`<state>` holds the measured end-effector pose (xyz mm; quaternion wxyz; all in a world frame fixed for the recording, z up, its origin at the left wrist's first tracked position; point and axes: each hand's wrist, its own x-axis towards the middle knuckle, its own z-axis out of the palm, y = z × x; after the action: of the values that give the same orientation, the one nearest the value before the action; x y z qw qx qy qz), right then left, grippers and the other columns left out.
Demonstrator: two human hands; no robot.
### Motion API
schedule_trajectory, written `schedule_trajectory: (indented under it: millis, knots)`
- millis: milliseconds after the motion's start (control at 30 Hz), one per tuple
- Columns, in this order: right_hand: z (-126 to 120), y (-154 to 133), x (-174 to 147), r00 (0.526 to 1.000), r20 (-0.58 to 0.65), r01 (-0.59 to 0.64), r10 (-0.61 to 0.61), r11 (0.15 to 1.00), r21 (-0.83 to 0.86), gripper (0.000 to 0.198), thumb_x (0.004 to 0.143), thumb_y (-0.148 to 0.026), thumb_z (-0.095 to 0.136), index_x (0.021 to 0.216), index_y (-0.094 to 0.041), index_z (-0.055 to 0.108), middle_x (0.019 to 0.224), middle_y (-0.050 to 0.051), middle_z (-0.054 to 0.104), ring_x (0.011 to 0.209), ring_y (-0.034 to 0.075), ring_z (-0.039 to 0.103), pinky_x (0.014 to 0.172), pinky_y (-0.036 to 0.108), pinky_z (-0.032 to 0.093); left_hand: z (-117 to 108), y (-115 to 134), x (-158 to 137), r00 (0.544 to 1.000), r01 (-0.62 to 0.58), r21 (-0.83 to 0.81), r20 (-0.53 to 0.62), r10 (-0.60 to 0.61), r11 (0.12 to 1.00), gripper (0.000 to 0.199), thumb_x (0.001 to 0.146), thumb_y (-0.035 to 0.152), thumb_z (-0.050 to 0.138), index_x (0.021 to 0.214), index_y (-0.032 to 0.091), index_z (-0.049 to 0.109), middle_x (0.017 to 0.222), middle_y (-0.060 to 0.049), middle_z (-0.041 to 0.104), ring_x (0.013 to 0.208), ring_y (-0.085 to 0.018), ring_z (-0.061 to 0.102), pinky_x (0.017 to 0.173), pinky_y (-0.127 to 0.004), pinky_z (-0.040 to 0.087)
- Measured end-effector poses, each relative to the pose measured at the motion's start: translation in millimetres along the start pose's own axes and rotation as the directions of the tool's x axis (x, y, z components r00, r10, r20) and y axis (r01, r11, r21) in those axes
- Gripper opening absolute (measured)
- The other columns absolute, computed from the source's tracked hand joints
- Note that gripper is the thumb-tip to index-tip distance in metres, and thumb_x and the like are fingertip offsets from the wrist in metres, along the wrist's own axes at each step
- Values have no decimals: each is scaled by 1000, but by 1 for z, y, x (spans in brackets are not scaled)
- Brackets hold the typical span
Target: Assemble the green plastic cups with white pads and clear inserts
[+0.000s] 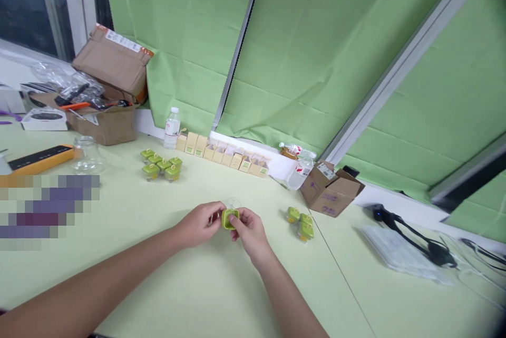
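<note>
A small square green lid (226, 222) is held up over the table between my two hands, its hollow side facing me. My right hand (251, 232) grips its right part, with the thumb pressed into the hollow. On the left edge, my left hand (201, 223) has its fingers closed against the lid; the fingertips are partly hidden. Just behind it shows a clear plastic piece (233, 202), and I cannot tell whether it is joined to the lid. To the right stand several small clear tubs with green lids (305, 230). More such green-lidded tubs (172, 171) are grouped at the left.
A row of small tan boxes (227, 156) lines the window side, with a water bottle (171, 128) at its left end. Bottles (299, 172) and an open carton (330, 190) stand right. A glass jar (87, 156) and a filled cardboard box (105, 124) are left.
</note>
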<state>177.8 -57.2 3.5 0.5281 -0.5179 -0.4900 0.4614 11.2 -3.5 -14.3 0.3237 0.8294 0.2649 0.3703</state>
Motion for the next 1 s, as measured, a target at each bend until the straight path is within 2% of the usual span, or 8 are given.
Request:
schedule_trajectory:
  millis: [167, 267, 367, 467, 600, 767, 867, 1000]
  knots:
    - [-1, -3, -1, 1000, -6, 4, -4, 1000, 16, 32, 71, -45, 74, 76, -17, 61, 63, -2, 61, 46, 8, 51, 44, 21, 42, -1, 2, -3, 999, -41, 6, -23, 41, 999, 33, 82, 12, 51, 114, 21, 54, 100, -3, 63, 78, -14, 58, 68, -26, 47]
    - [-2, -4, 0, 1000, -20, -7, 7, 1000, 4, 33, 71, -46, 74, 78, -17, 62, 68, 0, 66, 48, 10, 55, 46, 22, 44, 0, 7, -5, 995, -87, 10, -39, 87, 996, 59, 80, 15, 58, 136, 24, 40, 126, -8, 57, 101, -20, 59, 83, -31, 50]
    - [0, -1, -1, 1000, 1, -3, 3, 1000, -15, 33, 70, -46, 75, 80, -17, 65, 67, 1, 67, 50, 11, 58, 48, 22, 47, 3, 10, -6, 990, -138, 28, -32, 139, 990, 65, 81, 19, 63, 140, 25, 37, 137, -11, 51, 119, -24, 53, 98, -38, 47]
    - [2, 5, -2, 998, 65, 28, -25, 999, -44, 30, 74, -46, 73, 82, -17, 68, 64, 0, 66, 54, 12, 58, 50, 23, 49, 6, 9, -5, 984, -177, 37, -18, 178, 984, 54, 79, 16, 65, 130, 23, 48, 131, -9, 56, 120, -25, 53, 102, -39, 45]
    - [4, 11, -2, 993, 118, 35, -20, 991, -129, 30, 80, -48, 67, 78, -17, 70, 65, 0, 64, 57, 13, 59, 51, 23, 50, 6, 7, -4, 991, -135, 46, 13, 134, 990, 36, 77, 13, 62, 111, 24, 56, 110, -4, 65, 100, -20, 62, 85, -31, 51]
    - [-3, 7, 0, 990, 0, 139, -143, 961, -237, 30, 88, -46, 56, 89, -19, 70, 81, 4, 68, 74, 19, 65, 53, 25, 51, -1, 2, -2, 995, -89, 94, -41, 93, 992, 30, 79, 16, 60, 108, 24, 56, 103, -2, 65, 94, -19, 62, 80, -29, 48]
    - [-9, 8, 1, 946, -99, 236, -309, 864, -444, 23, 88, -38, 56, 96, -20, 69, 97, 7, 69, 84, 21, 64, 58, 27, 51, -5, -3, 0, 994, -53, 132, -87, 65, 990, 32, 76, 12, 59, 106, 24, 54, 102, -2, 64, 94, -20, 61, 81, -30, 47]
    - [-12, 16, 0, 921, 47, 320, -388, 680, -659, 14, 82, -23, 60, 92, -22, 70, 98, 8, 67, 94, 24, 60, 73, 33, 52, -9, -8, 3, 989, 8, 152, -150, 15, 988, 30, 75, 13, 59, 103, 23, 53, 100, -2, 63, 93, -20, 60, 81, -30, 46]
